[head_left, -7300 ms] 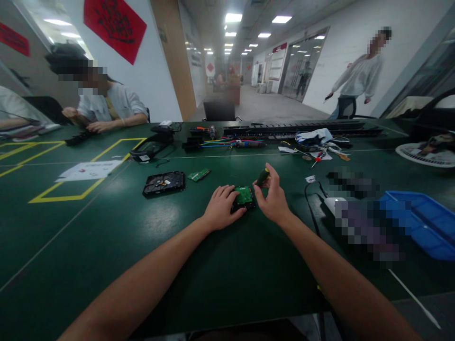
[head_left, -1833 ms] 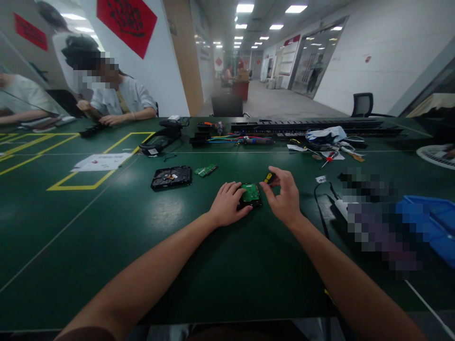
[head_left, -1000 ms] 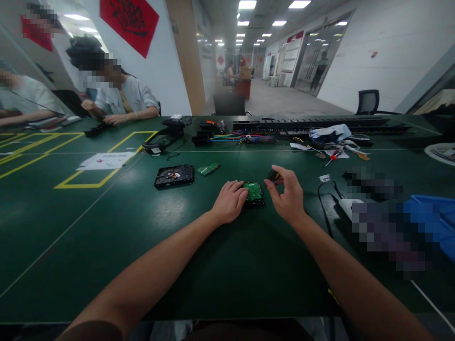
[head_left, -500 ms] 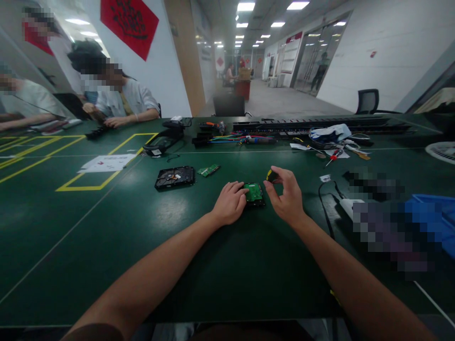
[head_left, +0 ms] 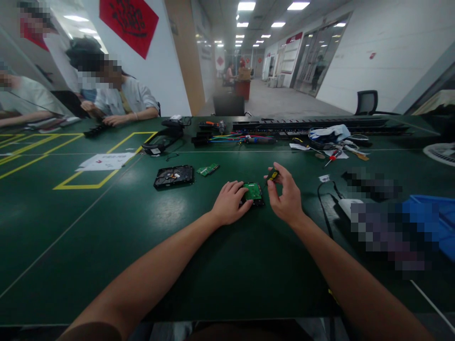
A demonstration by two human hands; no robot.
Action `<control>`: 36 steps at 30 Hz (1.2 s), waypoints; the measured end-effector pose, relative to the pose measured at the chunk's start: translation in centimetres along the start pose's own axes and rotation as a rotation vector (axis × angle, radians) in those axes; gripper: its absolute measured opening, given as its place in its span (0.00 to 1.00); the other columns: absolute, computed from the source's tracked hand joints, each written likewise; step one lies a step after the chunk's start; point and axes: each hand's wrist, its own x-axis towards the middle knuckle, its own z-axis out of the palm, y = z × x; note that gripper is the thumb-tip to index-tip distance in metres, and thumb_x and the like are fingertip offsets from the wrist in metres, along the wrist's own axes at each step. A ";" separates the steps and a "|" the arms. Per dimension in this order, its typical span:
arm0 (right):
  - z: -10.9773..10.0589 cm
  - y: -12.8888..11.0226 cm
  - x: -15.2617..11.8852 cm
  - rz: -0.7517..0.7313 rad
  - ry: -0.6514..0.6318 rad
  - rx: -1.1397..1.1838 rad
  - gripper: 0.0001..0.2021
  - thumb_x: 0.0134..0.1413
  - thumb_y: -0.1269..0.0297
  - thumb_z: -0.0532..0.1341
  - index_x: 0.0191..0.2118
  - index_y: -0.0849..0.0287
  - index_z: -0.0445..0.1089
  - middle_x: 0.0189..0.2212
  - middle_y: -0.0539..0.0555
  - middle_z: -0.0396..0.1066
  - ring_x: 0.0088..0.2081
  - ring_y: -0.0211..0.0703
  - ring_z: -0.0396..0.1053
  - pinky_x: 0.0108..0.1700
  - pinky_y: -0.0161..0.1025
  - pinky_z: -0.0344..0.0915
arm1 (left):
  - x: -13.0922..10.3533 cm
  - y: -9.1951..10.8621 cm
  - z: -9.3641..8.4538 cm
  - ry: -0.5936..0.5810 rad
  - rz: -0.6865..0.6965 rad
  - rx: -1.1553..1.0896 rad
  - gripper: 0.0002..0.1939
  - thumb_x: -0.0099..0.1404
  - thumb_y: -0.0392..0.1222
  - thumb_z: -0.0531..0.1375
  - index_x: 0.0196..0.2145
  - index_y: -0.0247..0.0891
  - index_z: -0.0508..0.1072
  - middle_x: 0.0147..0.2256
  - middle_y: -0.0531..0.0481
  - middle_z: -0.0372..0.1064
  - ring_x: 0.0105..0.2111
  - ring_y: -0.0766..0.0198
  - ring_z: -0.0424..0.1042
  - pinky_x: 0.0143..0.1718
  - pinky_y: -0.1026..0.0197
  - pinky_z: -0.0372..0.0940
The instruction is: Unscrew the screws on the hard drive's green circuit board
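My left hand is laid over the left side of a hard drive, its fingers on top and the thumb along the near edge. The drive's green circuit board faces up; its left part is hidden under those fingers. Just right of the drive, my right hand pinches a short yellow-and-black screwdriver between thumb and fingers. Its thin shaft slants down and left to the drive's right edge; whether the tip touches a screw is too small to tell.
Left of the hands lie another hard drive and a loose green circuit board. Cables, a red screwdriver and a cloth lie at the back. A blue bin stands right. Co-workers sit at far left.
The screwdriver has tilted, so its shaft now points down toward the drive. My left thumb has spread along the drive's near edge.
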 end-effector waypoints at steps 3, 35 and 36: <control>-0.2 -0.4 0.3 -0.028 0.022 -0.041 0.29 0.69 0.65 0.62 0.71 0.44 0.58 0.59 0.59 0.71 0.50 0.54 0.76 0.51 0.58 0.79 | 0.0 -0.1 0.1 -0.002 0.010 0.011 0.29 0.74 0.62 0.58 0.61 0.39 0.72 0.66 0.38 0.66 0.69 0.43 0.61 0.73 0.36 0.54; -0.3 -0.5 0.2 0.009 0.000 -0.006 0.25 0.71 0.65 0.59 0.69 0.44 0.59 0.57 0.59 0.72 0.49 0.52 0.76 0.52 0.57 0.77 | -0.2 -0.1 0.2 0.003 0.011 0.012 0.31 0.72 0.63 0.61 0.62 0.40 0.71 0.67 0.37 0.65 0.69 0.41 0.61 0.72 0.35 0.54; -0.3 -0.6 0.3 0.007 0.004 0.000 0.24 0.71 0.65 0.59 0.68 0.44 0.60 0.57 0.58 0.72 0.49 0.52 0.75 0.51 0.56 0.78 | -0.2 -0.1 0.2 0.002 0.011 0.014 0.31 0.72 0.63 0.61 0.62 0.39 0.71 0.67 0.37 0.65 0.69 0.42 0.61 0.72 0.35 0.54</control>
